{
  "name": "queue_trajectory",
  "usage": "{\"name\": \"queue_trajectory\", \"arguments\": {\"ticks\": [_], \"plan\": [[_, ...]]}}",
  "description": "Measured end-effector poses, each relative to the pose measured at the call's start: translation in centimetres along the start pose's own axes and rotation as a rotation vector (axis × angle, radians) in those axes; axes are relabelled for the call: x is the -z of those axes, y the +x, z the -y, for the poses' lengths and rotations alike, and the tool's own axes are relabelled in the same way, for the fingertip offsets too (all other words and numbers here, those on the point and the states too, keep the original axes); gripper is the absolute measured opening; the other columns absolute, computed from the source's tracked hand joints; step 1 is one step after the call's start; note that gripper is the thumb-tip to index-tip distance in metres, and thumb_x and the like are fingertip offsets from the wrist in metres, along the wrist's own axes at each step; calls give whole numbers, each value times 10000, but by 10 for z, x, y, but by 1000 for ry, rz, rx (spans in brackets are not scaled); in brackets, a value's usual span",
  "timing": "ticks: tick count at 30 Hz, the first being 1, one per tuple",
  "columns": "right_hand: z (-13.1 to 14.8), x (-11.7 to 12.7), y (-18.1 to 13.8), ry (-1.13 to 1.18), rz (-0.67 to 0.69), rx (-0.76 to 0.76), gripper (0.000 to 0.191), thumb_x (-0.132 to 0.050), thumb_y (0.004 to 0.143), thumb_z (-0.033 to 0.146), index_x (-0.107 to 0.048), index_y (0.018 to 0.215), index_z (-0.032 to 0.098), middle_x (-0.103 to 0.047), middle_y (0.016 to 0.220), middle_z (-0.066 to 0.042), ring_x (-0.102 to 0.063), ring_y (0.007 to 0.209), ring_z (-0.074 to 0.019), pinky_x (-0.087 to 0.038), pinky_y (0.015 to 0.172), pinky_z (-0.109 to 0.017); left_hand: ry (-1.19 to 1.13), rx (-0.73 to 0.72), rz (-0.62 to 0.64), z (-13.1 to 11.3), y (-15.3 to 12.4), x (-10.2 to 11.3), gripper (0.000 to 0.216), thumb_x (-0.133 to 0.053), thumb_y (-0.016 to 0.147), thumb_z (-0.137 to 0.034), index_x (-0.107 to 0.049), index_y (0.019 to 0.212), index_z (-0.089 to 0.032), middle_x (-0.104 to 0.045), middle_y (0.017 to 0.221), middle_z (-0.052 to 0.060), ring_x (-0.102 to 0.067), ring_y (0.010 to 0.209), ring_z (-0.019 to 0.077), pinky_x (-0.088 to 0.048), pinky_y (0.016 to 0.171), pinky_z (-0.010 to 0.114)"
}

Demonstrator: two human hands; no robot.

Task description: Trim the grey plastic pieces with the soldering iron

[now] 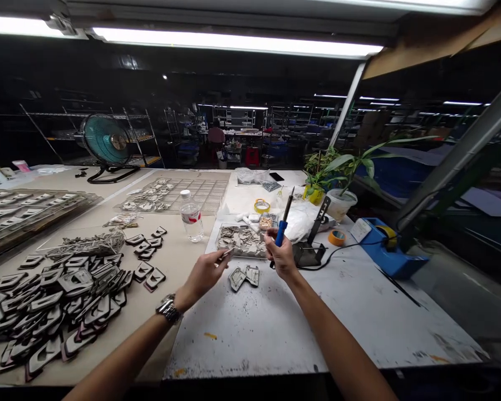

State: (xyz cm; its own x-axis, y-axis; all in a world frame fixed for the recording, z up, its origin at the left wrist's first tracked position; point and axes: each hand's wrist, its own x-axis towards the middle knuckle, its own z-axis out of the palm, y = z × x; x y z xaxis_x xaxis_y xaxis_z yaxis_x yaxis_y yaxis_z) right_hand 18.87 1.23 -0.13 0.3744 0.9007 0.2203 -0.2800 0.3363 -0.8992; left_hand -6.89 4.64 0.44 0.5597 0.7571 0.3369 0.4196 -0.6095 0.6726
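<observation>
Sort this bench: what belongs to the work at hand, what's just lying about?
Work: left hand pinching a small silvery piece; right hand holding a blue-handled soldering iron; tray of scraps; iron stand.
Lying about: water bottle, orange tape roll, potted plant, fan.

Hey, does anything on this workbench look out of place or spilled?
An orange smear stains the white bench near its front edge, like a spill. Two dark notched pieces also lie apart from the jumbled heap beside it.

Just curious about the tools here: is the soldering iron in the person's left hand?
No, the soldering iron sits in the right hand, and the left hand holds something thin.
</observation>
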Motion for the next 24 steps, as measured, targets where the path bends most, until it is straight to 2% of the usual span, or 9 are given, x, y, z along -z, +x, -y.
{"name": "queue_trajectory", "arguments": {"ticks": [3,6,9,12,15,17,19,22,24], "plan": [[0,0,-2,-10,9,6,577,-948,778,541,-737,1215,228,-631,937,19,-349,511,-46,-320,388,-229,-565,198,-129,-22,25,-32,427,-708,1034,-586,-774,1029,-164,-789,912,112,-842,785,291,-550,456,260],[2,-1,-4,-36,3,19,513,-929,829,530,-784,1203,211,-579,750,51,-335,476,-55,-297,390,-233,-862,295,-183,-33,48,-59,492,-849,904,-627,-754,920,-145,-760,859,87,-822,706,264,-495,401,229],[2,-3,-5,-71,-15,14,435,-941,836,510,-805,1093,187,-531,642,66,-331,450,-55,-256,390,-234,-924,305,-183,-30,53,-70,508,-882,871,-624,-748,942,-139,-768,880,81,-821,703,253,-497,399,222],[3,-9,-9,-88,-20,-21,436,-976,797,508,-777,1024,194,-636,781,23,-349,465,-42,-240,383,-238,-934,371,-195,-22,40,-72,511,-877,887,-616,-721,1003,-143,-784,819,71,-781,598,211,-486,398,212],[5,-19,-16,-75,-8,-86,472,-951,811,573,-727,1041,228,-575,777,48,-325,492,-53,-244,384,-229,-967,468,-229,-21,24,-72,512,-869,901,-616,-670,1007,-157,-797,760,60,-701,465,156,-492,407,212],[7,-25,-20,-69,5,-124,509,-926,826,612,-732,1113,238,-479,714,76,-298,502,-66,-247,391,-225,-982,453,-236,-25,20,-73,497,-870,904,-604,-671,1004,-159,-798,781,57,-756,535,186,-526,430,222],[9,-29,-23,-79,16,-145,550,-927,816,630,-758,1145,224,-449,689,80,-286,502,-71,-251,393,-232,-998,412,-243,-30,19,-75,480,-890,890,-585,-676,973,-164,-781,805,47,-833,691,252,-581,471,244],[10,-30,-25,-110,11,-151,531,-954,783,624,-785,1052,200,-479,653,67,-305,489,-74,-248,393,-246,-1047,414,-249,-35,20,-78,487,-923,861,-571,-661,923,-165,-772,852,48,-866,846,314,-667,584,301],[10,-30,-26,-134,-5,-145,494,-966,777,606,-782,991,200,-489,613,65,-325,479,-80,-249,399,-250,-1072,424,-241,-36,21,-79,491,-930,857,-568,-691,959,-151,-800,929,75,-869,909,333,-703,674,349]]}}
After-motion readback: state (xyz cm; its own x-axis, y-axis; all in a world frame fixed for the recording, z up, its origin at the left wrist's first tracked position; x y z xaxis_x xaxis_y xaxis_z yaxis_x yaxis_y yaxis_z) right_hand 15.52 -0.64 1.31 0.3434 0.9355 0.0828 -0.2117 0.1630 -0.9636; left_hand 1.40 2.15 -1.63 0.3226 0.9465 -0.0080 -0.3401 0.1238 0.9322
